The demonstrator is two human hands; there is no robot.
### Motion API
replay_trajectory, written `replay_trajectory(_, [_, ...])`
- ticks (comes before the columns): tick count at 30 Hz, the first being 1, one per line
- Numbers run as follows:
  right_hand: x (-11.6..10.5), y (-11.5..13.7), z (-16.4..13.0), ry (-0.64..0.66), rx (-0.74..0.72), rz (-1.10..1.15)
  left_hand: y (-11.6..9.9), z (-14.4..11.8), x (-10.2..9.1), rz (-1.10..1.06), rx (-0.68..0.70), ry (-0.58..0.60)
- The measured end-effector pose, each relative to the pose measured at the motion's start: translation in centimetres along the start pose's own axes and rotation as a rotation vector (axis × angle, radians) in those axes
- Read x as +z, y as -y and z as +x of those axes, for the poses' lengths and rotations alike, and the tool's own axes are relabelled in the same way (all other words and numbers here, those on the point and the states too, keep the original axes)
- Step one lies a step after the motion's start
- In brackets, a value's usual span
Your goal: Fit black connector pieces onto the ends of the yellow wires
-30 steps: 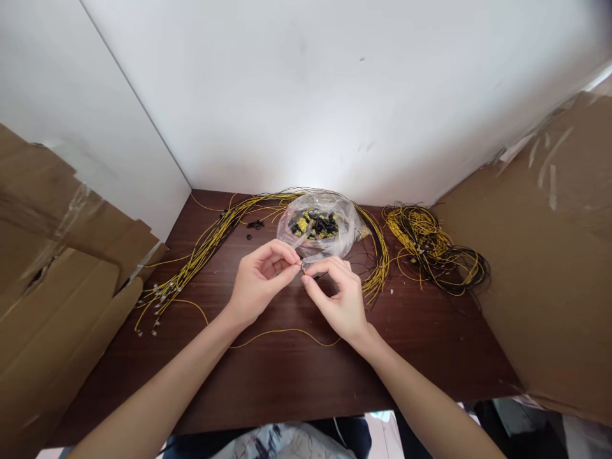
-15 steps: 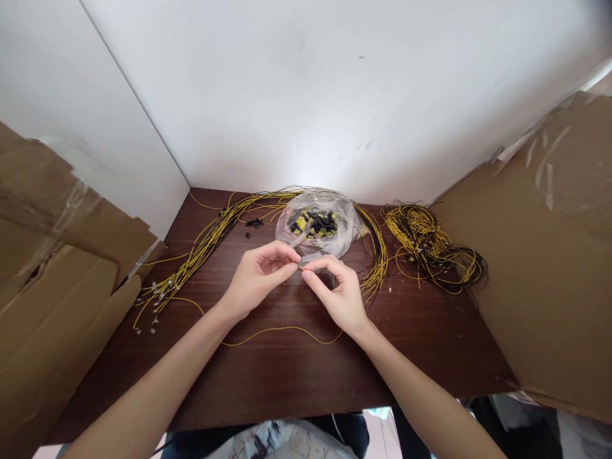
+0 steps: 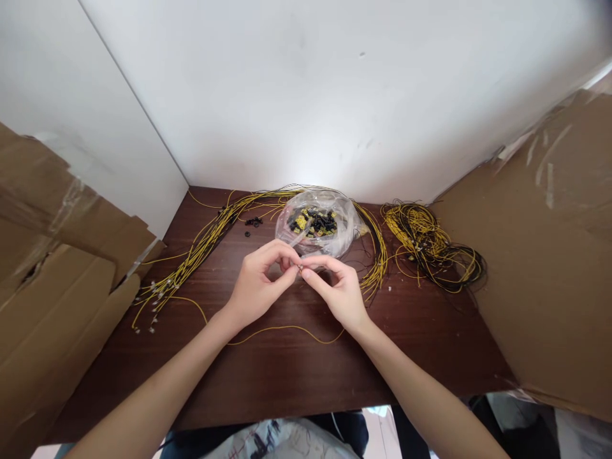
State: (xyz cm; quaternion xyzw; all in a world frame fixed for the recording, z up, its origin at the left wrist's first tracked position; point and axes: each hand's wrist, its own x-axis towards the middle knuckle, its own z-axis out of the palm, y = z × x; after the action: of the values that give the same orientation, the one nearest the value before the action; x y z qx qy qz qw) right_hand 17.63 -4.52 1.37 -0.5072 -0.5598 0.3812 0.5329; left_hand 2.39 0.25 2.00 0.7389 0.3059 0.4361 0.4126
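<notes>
My left hand (image 3: 261, 278) and my right hand (image 3: 337, 288) meet above the middle of the table, thumbs and index fingertips pinched together. Between them is a tiny part with a shiny metallic glint (image 3: 301, 269), mostly hidden by the fingers and too small to name. A thin yellow wire (image 3: 287, 327) lies on the table below the hands and passes behind both forearms; its connection to the fingers is hidden. Just beyond the fingertips is a clear plastic bag (image 3: 344, 239), its mouth open, holding small black and yellow pieces (image 3: 315, 222).
A bundle of yellow and black wires (image 3: 201, 245) with whitish ends curves behind the bag. Another tangled coil (image 3: 421, 242) lies at the right. Small black rings (image 3: 254, 222) are left of the bag. Cardboard panels (image 3: 549, 255) flank the brown table (image 3: 287, 382); a white wall stands behind.
The fingertips of both hands have drawn closer together around the small part. The bag and the wires have stayed in place.
</notes>
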Motion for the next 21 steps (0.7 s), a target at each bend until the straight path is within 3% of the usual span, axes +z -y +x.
replay_trajectory(21, [-0.10, 0.36, -0.16, -0.041, -0.136, -0.199, -0.48, -0.33, 0.43, 0.324, 0.115, -0.036])
